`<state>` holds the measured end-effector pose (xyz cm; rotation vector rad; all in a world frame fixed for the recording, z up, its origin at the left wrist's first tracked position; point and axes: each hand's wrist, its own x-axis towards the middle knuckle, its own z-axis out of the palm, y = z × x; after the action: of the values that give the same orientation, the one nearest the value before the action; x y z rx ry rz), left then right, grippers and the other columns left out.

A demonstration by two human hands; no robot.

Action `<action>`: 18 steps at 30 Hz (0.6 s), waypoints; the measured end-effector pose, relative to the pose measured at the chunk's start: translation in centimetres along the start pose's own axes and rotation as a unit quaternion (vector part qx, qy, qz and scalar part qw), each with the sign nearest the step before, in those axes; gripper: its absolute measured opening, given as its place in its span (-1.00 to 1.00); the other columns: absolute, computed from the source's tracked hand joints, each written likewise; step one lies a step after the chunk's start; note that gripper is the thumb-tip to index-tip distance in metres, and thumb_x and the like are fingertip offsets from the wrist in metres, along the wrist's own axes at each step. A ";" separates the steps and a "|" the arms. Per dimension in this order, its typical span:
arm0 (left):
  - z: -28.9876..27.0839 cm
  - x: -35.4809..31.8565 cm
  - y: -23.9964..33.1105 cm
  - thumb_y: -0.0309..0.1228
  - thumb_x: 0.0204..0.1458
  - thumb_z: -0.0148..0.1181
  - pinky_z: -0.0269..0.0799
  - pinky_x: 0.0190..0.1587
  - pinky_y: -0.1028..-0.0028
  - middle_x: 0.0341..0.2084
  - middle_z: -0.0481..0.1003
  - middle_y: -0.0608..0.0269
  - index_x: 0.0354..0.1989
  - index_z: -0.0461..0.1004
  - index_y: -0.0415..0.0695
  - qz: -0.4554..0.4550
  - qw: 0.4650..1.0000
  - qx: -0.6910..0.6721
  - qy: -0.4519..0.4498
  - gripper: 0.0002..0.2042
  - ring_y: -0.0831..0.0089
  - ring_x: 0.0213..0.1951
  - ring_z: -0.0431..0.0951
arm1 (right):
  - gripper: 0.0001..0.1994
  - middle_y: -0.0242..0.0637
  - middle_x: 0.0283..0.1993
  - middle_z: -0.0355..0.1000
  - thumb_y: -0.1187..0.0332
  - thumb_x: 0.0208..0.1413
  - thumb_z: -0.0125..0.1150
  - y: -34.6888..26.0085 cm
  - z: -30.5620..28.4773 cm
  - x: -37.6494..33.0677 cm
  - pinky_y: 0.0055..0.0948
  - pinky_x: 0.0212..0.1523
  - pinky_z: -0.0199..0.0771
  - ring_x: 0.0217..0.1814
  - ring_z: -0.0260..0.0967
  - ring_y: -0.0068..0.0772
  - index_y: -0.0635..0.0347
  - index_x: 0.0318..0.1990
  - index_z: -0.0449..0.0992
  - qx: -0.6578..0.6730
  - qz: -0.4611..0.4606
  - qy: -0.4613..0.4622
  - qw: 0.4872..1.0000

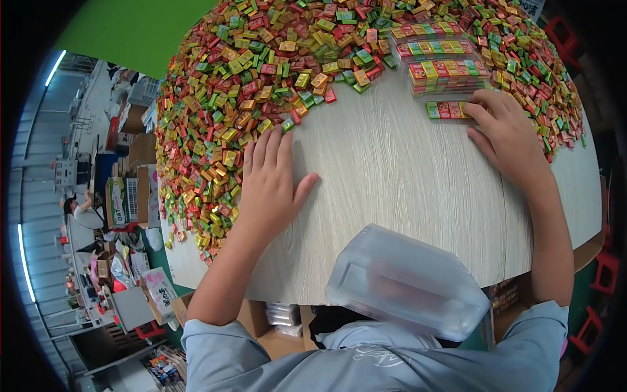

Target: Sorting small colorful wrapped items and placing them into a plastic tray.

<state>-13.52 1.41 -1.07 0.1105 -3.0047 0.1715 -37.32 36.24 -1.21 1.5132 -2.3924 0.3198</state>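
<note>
My left hand [271,173] rests flat at the edge of a big pile of small wrapped boxes [215,137] in red, green, yellow and orange. Its fingers are spread and it holds nothing. My right hand [506,140] has curled fingers at the right end of a short row of these boxes [447,110], with the thumb apart below it. The fingers hide that end of the row. Just beyond it stand stacked rows of the same boxes [447,68], seemingly in clear trays. A translucent plastic container [405,281], blurred, shows near my chest, overlapping the table's near edge.
The pile curves round the far side of the pale wood-grain table [379,170]. Below the near edge are clear packs [284,317] in a cardboard box. Red stools [604,271] stand at the right. Cartons [157,287] and another person [85,212] are at the left.
</note>
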 end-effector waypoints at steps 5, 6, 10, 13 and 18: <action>-0.3 1.4 0.3 -0.01 0.25 0.21 -0.09 0.54 -0.06 0.41 0.23 -0.23 0.44 0.19 -0.34 0.018 1.000 0.008 0.019 -0.24 -0.14 0.50 0.11 | -0.69 -0.12 0.15 0.41 0.40 0.17 0.33 0.1 0.2 -0.2 -0.06 0.28 0.38 0.24 0.36 0.03 0.23 0.05 0.50 0.002 0.002 -0.004 1.000; -0.2 1.8 0.2 -0.01 0.25 0.21 -0.09 0.54 -0.06 0.41 0.23 -0.23 0.44 0.19 -0.34 0.019 1.000 0.008 0.019 -0.24 -0.14 0.50 0.11 | -0.69 -0.12 0.15 0.42 0.40 0.18 0.33 0.1 0.3 -0.1 -0.06 0.28 0.38 0.24 0.36 0.03 0.23 0.05 0.49 0.004 0.004 0.000 1.000; 0.5 3.7 0.3 0.01 0.26 0.19 -0.09 0.55 -0.04 0.46 0.15 -0.28 0.44 0.19 -0.35 0.042 0.998 -0.009 0.035 -0.23 -0.16 0.53 0.06 | -0.69 -0.12 0.15 0.42 0.39 0.18 0.33 0.1 0.0 -0.1 -0.07 0.30 0.38 0.24 0.36 0.03 0.23 0.06 0.49 0.007 0.005 -0.002 1.000; 1.2 4.3 0.8 0.05 0.27 0.16 -0.11 0.57 -0.02 0.50 0.08 -0.30 0.46 0.16 -0.37 0.045 0.998 -0.039 0.006 -0.20 -0.18 0.55 0.00 | -0.69 -0.12 0.16 0.42 0.39 0.19 0.32 0.2 -0.1 -0.1 -0.08 0.31 0.37 0.25 0.36 0.02 0.22 0.06 0.49 0.013 -0.003 -0.006 1.000; 2.0 3.6 0.6 0.08 0.29 0.12 -0.15 0.59 0.01 0.54 0.01 -0.31 0.49 0.10 -0.38 0.042 0.995 -0.082 -0.027 -0.16 -0.18 0.58 -0.06 | -0.70 -0.12 0.16 0.42 0.40 0.19 0.31 0.0 -0.3 -0.1 -0.08 0.29 0.37 0.25 0.36 0.02 0.21 0.07 0.50 0.036 0.006 -0.032 0.999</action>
<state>-17.36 1.54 -2.58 -0.0282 -3.0638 -0.0708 -37.25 36.47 -0.97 1.5625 -2.4651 0.3693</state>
